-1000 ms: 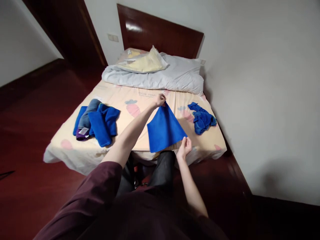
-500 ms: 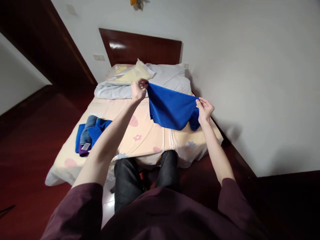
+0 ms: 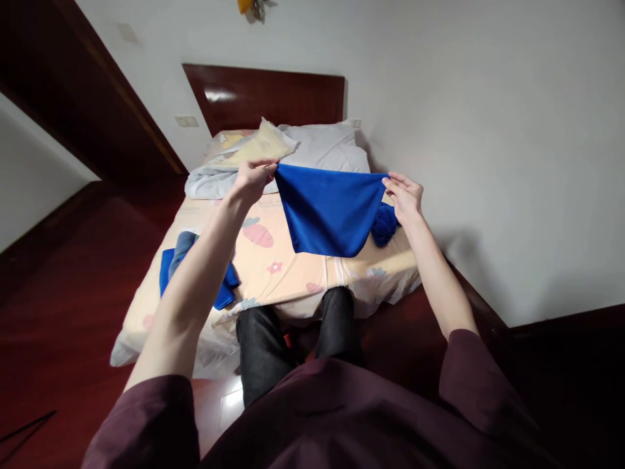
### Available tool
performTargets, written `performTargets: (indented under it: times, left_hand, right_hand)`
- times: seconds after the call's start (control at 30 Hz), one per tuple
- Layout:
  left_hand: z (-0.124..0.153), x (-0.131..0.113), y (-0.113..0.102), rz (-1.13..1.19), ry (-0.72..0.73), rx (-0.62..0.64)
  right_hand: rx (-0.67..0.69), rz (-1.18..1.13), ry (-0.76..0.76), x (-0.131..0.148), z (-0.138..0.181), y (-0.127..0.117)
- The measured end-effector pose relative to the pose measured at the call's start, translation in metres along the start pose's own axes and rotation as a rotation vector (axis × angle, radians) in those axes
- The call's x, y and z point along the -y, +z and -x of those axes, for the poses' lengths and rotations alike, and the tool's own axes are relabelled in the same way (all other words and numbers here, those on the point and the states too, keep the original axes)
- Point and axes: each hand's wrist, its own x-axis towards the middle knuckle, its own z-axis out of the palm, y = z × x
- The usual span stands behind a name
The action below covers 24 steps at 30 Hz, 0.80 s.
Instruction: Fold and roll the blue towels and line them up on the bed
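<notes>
A blue cloth (image 3: 332, 212) hangs stretched between my two hands, above the bed. My left hand (image 3: 256, 177) pinches its upper left corner. At the upper right corner, my right hand (image 3: 404, 194) grips it between thumb and fingers. The top edge is nearly level and taut, while the lower part droops freely. Just behind its right side, a crumpled blue cloth (image 3: 384, 226) lies on the bed. Partly covered by my left forearm is a pile of blue and grey-blue cloths (image 3: 183, 247) at the bed's left.
The bed (image 3: 258, 273) has a pale sheet with strawberry and flower prints. A grey quilt (image 3: 208, 182), a pale yellow cloth (image 3: 263, 142) and a grey pillow (image 3: 329, 146) lie by the dark wooden headboard (image 3: 273, 98). A white wall (image 3: 488, 163) stands to the right.
My left hand has moved left and my right hand slightly up, so the blue cloth's top edge is now almost level and wider. The view has shifted a little.
</notes>
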Motion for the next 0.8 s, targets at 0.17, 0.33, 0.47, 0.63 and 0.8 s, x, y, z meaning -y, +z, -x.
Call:
performTargets:
  times: [0.17, 0.33, 0.47, 0.63, 0.8]
  left_hand:
    - [0.014, -0.011, -0.014, 0.007, -0.015, -0.032]
    - [0.036, -0.019, -0.040, -0.120, 0.104, 0.003]
    - [0.056, -0.030, -0.063, -0.200, 0.152, 0.068]
    - [0.076, -0.043, -0.087, -0.214, 0.163, 0.106]
    - [0.081, -0.039, -0.108, -0.299, 0.122, 0.077]
  right_hand:
    - [0.034, 0.028, 0.046, 0.017, 0.014, 0.000]
    - [0.087, 0.026, 0.080, 0.034, 0.033, 0.001]
    - [0.142, 0.003, 0.089, 0.038, 0.042, 0.000]
    - [0.209, 0.011, 0.128, 0.044, 0.047, 0.006]
    - [0.278, 0.058, 0.202, 0.037, 0.042, 0.024]
